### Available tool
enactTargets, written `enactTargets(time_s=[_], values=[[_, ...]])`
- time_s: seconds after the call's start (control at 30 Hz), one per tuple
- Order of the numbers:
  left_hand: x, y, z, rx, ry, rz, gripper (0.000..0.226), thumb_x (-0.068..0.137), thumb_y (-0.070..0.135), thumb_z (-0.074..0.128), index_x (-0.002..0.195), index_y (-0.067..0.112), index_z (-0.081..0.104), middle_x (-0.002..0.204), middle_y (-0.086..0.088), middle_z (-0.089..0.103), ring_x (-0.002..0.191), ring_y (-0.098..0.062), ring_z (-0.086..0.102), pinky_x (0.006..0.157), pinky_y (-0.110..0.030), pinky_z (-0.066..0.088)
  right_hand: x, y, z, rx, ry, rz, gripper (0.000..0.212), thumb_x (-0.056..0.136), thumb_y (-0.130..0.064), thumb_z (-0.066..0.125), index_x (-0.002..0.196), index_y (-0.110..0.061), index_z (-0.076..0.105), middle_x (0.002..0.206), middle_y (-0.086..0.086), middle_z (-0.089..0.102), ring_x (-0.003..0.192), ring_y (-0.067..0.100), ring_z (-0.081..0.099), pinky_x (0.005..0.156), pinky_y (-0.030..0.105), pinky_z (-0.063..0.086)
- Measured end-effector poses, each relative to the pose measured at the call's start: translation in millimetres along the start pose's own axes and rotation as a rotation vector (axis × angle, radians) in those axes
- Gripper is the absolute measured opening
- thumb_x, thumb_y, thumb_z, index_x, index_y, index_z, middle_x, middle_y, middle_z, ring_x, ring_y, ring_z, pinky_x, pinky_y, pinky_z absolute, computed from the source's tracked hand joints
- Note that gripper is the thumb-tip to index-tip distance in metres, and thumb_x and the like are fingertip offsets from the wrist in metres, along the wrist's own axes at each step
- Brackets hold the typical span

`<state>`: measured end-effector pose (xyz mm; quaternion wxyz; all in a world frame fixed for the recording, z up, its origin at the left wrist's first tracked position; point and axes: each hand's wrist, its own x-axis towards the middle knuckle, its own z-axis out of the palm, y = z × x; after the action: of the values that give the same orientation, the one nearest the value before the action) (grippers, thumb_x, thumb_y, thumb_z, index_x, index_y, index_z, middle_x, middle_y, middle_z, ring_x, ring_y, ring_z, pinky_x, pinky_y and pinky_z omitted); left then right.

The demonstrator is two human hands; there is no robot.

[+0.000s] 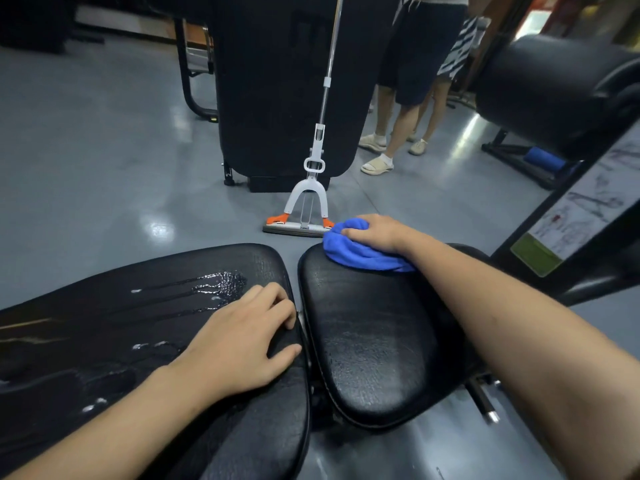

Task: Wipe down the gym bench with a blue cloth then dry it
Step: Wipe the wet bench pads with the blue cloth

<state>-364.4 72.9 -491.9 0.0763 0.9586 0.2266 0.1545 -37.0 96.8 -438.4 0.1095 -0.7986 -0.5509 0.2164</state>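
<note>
The black gym bench has two pads. The long back pad [104,323] on the left carries streaks and drops of water. The smaller seat pad [374,341] on the right looks smeared and damp. A bunched blue cloth [353,251] lies on the far end of the seat pad, and my right hand [377,232] presses down on it with fingers curled over it. My left hand [242,344] rests flat on the right edge of the back pad, fingers spread, holding nothing.
A white and orange squeeze mop [304,216] stands on the grey floor just beyond the bench. Behind it is a tall black machine panel [277,98]. Two people's legs [398,126] stand at the back right. A black roller pad [547,91] and instruction placard [581,209] are at right.
</note>
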Motion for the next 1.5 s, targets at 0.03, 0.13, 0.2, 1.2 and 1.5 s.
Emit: enactTargets(time_s=[0.03, 0.13, 0.2, 1.2, 1.5], values=[[-0.5, 0.2, -0.4, 0.002, 0.001, 0.001, 0.032, 0.083, 0.063, 0.045, 0.092, 0.033, 0.046, 0.106, 0.015, 0.044, 0.092, -0.009, 0.045, 0.071, -0.023, 0.035, -2.8, 9.0, -4.3, -0.003, 0.013, 0.015, 0.018, 0.095, -0.048, 0.056, 0.111, -0.043, 0.063, 0.105, -0.013, 0.064, 0.1, 0.015, 0.059, 0.089, 0.03, 0.039], [-1.5, 1.0, 0.3, -0.004, -0.009, -0.002, 0.032, 0.083, 0.064, 0.044, 0.092, 0.034, 0.045, 0.106, 0.017, 0.043, 0.093, -0.008, 0.044, 0.072, -0.023, 0.037, -15.2, 31.0, -17.4, -0.068, 0.037, 0.073, 0.028, 0.093, -0.053, 0.054, 0.118, -0.043, 0.062, 0.114, -0.008, 0.065, 0.106, 0.019, 0.058, 0.094, 0.034, 0.042], [-1.5, 0.9, -0.2, -0.004, -0.013, -0.003, 0.032, 0.083, 0.065, 0.044, 0.093, 0.034, 0.045, 0.107, 0.017, 0.042, 0.094, -0.008, 0.045, 0.073, -0.024, 0.041, -23.2, 42.0, -24.6, -0.13, 0.057, 0.126, 0.04, 0.089, -0.061, 0.05, 0.124, -0.045, 0.061, 0.119, -0.007, 0.065, 0.106, 0.022, 0.059, 0.096, 0.039, 0.045], [3.4, 1.7, -0.5, 0.073, 0.015, 0.002, 0.028, 0.081, 0.065, 0.046, 0.087, 0.037, 0.043, 0.101, 0.021, 0.042, 0.084, -0.005, 0.041, 0.057, -0.022, 0.032, -17.7, 12.4, -5.0, -0.15, 0.047, -0.002, 0.031, 0.089, -0.061, 0.049, 0.114, -0.044, 0.055, 0.101, -0.011, 0.061, 0.098, 0.021, 0.058, 0.091, 0.041, 0.047], [4.0, 1.0, -1.1, 0.099, 0.013, 0.014, 0.028, 0.08, 0.066, 0.045, 0.086, 0.039, 0.045, 0.099, 0.021, 0.043, 0.082, -0.005, 0.043, 0.051, -0.022, 0.033, -65.9, 82.0, -50.7, -0.224, 0.173, 0.141, 0.038, 0.089, -0.064, 0.046, 0.119, -0.044, 0.057, 0.106, -0.008, 0.065, 0.099, 0.022, 0.057, 0.085, 0.04, 0.046]])
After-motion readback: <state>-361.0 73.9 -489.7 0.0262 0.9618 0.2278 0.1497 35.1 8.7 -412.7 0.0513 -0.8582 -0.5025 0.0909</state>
